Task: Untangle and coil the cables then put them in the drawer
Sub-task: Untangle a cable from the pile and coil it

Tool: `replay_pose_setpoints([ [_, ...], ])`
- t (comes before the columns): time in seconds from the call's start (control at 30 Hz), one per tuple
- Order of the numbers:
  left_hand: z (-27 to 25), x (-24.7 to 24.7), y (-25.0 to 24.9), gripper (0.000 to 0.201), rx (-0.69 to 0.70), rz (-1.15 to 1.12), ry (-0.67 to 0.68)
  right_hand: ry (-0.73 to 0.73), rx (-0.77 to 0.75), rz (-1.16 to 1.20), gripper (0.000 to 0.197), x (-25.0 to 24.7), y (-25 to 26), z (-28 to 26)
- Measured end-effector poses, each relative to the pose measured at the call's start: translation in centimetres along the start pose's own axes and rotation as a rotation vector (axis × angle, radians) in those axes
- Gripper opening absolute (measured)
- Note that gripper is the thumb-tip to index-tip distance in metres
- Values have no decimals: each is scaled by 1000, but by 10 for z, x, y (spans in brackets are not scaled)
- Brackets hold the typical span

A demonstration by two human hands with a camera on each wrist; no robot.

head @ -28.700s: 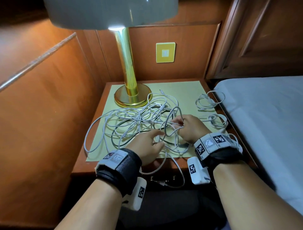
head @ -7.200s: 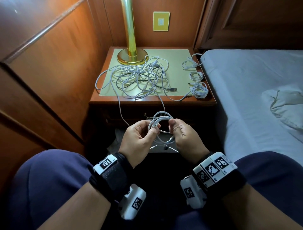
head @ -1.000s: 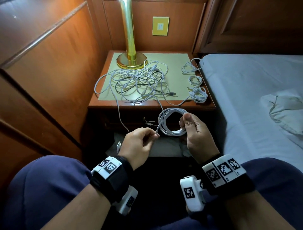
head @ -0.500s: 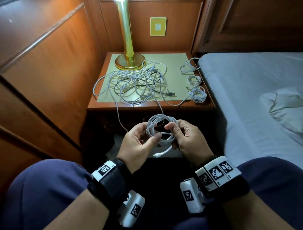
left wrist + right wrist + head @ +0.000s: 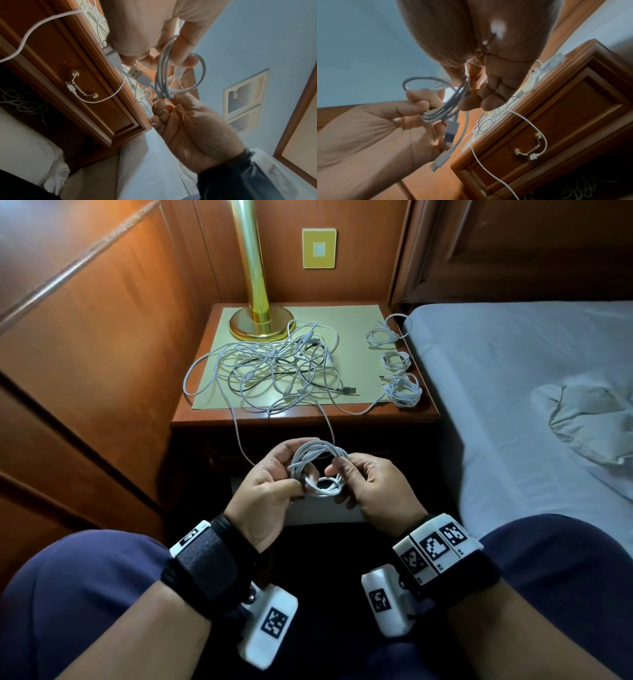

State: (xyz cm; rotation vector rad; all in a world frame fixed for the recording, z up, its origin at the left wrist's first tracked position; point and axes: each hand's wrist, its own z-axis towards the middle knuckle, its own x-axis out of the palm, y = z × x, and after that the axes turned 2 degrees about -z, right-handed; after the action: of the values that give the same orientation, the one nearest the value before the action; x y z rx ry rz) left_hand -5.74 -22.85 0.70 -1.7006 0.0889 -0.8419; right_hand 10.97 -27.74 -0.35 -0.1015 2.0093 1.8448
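Both hands hold one coiled white cable (image 5: 318, 465) in front of the nightstand, above my lap. My left hand (image 5: 274, 481) grips the coil's left side, and my right hand (image 5: 363, 481) pinches its right side. The left wrist view shows the coil (image 5: 163, 75) between the fingers, with a USB plug (image 5: 135, 73) beside it. The right wrist view shows the same coil (image 5: 440, 112) with two plugs hanging below it. A tangle of white and dark cables (image 5: 274, 371) lies on the nightstand mat. The drawer front (image 5: 96, 94) is closed.
Three small coiled cables (image 5: 404, 390) lie along the nightstand's right edge. A brass lamp base (image 5: 257, 323) stands at the back. One white cable hangs off the front, its plug caught at the drawer handle (image 5: 529, 150). The bed (image 5: 513, 405) is on the right, wood panelling on the left.
A second ago my right hand held the coil up alone while the left fed cable. Both hands now hold the coil together, and the loose end no longer dangles below.
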Motion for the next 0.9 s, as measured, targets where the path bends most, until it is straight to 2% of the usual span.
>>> replay_pose_setpoints([
  [0.1,0,-1,-1,60,-47,-4,-28,-75,-78,-105,28,0,-3,0],
  [0.2,0,1,-1,45,-34,39,-80,-164,-171,-176,34,0,-7,-1],
  [0.27,-1,2,4,34,81,209,-133,-197,-230,-222,29,1,-8,-3],
  [0.33,-2,-1,15,44,181,487,-230,-246,-299,-257,25,0,-6,-6],
  [0.4,-3,-5,22,52,179,660,-383,-314,-350,-282,24,0,-4,-6],
  [0.47,-2,-6,22,47,109,639,-444,-377,-364,-294,24,0,-4,-6],
  [0.6,0,-1,21,22,24,513,-374,-424,-367,-305,21,1,-4,-6],
  [0.77,0,6,9,6,-33,315,-251,-475,-372,-309,19,-6,-4,-2],
  [0.9,2,-1,8,5,26,501,-225,-515,-362,-334,22,-16,-6,1],
])
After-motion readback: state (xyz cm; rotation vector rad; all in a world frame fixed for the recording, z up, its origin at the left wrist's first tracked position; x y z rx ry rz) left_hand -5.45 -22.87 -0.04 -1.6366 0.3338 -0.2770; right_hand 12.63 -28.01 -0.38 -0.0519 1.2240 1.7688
